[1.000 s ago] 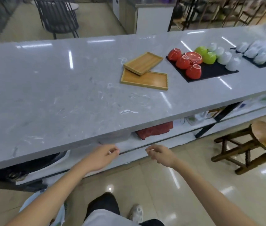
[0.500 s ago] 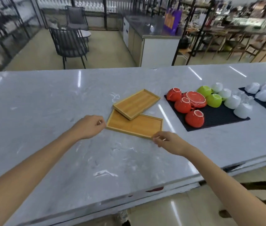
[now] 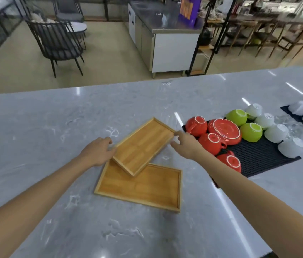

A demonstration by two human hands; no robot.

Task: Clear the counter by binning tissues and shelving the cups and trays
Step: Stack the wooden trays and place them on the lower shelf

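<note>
the surface (image 3: pixel 54 127) looks like polished grey-white marble or stone, glossy, with streaks of reflected light. the 2 trays, the upper tray (image 3: pixel 144 144) and the lower tray (image 3: pixel 143 187), look like light wood with visible grain and a smooth satin finish. the red cups (image 3: pixel 196 125), red saucer (image 3: pixel 225 130), green cups (image 3: pixel 251 132) and white cups (image 3: pixel 275 133) look like glazed ceramic, shiny. the black mat (image 3: pixel 258 157) under them is matt with a ribbed, bumpy texture. the far cabinet (image 3: pixel 165 25) has a brushed metal top. the floor (image 3: pixel 109 58) is smooth and pale.
</note>
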